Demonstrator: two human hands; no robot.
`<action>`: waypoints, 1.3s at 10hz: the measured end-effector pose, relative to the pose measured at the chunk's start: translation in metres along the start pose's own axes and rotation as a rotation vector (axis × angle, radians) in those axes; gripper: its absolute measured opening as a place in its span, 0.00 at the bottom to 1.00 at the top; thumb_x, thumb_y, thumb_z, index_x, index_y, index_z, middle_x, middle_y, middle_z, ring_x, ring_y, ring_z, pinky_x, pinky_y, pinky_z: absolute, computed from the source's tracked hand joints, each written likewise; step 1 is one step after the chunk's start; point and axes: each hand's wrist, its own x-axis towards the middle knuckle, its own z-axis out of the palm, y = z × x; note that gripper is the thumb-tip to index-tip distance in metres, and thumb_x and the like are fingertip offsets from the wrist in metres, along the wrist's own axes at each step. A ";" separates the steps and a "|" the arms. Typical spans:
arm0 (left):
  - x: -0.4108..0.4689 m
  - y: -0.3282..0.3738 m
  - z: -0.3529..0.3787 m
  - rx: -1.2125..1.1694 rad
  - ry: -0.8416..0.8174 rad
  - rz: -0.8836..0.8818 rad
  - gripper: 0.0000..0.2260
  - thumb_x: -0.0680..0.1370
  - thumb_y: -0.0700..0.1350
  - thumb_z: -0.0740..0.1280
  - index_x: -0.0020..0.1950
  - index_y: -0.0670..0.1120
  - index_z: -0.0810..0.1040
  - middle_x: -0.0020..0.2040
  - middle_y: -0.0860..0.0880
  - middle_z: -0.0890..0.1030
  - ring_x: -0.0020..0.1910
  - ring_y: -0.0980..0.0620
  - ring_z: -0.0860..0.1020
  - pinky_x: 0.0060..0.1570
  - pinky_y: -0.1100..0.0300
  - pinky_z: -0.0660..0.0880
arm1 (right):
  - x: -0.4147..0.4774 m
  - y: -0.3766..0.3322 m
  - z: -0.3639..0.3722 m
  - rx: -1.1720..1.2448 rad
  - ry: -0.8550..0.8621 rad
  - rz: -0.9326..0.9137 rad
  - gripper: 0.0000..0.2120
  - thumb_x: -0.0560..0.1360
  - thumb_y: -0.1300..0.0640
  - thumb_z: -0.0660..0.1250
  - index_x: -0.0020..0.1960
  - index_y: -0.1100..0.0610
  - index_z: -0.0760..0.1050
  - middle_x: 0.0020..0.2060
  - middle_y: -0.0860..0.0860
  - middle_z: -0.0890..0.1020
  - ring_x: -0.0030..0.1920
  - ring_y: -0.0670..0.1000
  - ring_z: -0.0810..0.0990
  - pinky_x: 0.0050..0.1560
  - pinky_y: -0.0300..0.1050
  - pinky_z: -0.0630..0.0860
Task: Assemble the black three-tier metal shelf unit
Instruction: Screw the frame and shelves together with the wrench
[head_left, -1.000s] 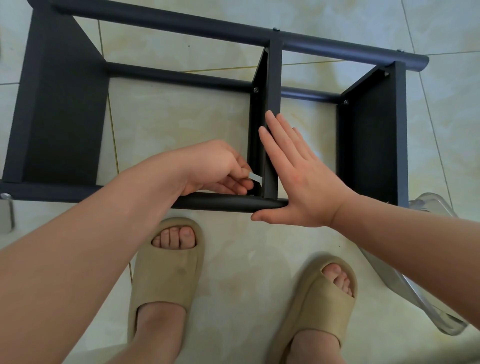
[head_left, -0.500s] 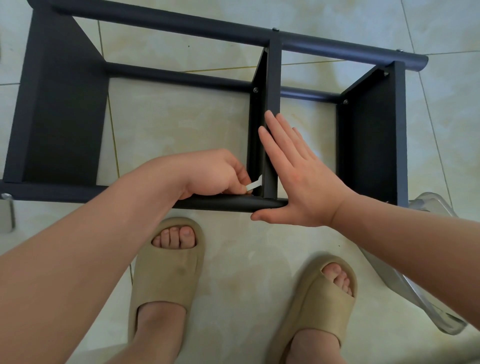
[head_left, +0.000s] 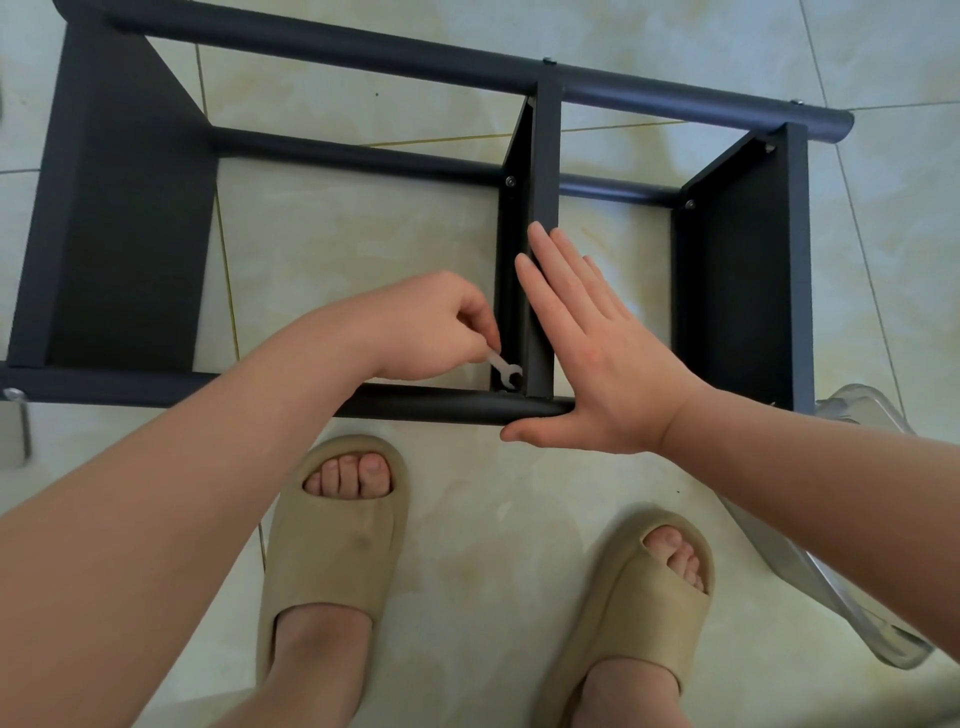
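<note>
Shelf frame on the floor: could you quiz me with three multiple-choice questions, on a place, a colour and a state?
1. Where is the head of the wrench?
A) at the near corner of the middle panel
B) on the far tube
C) on the bare tiles

2. The sandals are:
A) black
B) beige
C) red

3. The right hand is:
A) gripping a tube
B) flat against the middle panel
C) holding the wrench

Answers: 1A, the left hand pinches it there; 2B, both look beige; 3B, its fingers lie straight.
</note>
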 end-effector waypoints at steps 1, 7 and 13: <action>0.002 0.002 0.010 -0.306 -0.013 -0.093 0.06 0.78 0.40 0.68 0.44 0.51 0.81 0.45 0.52 0.82 0.47 0.54 0.80 0.50 0.59 0.76 | 0.000 0.000 0.001 -0.003 0.004 -0.004 0.59 0.70 0.24 0.61 0.81 0.66 0.46 0.81 0.61 0.44 0.81 0.60 0.40 0.80 0.61 0.48; 0.011 0.004 0.021 -0.640 0.088 -0.191 0.04 0.79 0.43 0.69 0.44 0.49 0.79 0.39 0.51 0.85 0.43 0.53 0.84 0.47 0.57 0.77 | 0.000 0.001 0.002 0.003 0.012 -0.007 0.59 0.70 0.24 0.62 0.81 0.66 0.47 0.81 0.62 0.45 0.81 0.61 0.41 0.80 0.62 0.49; 0.006 0.006 0.019 -0.694 0.047 -0.215 0.02 0.80 0.41 0.69 0.47 0.45 0.80 0.36 0.50 0.85 0.40 0.52 0.83 0.51 0.56 0.80 | 0.000 0.001 0.002 0.001 0.015 -0.005 0.59 0.70 0.24 0.62 0.81 0.66 0.47 0.81 0.62 0.46 0.81 0.60 0.41 0.80 0.61 0.50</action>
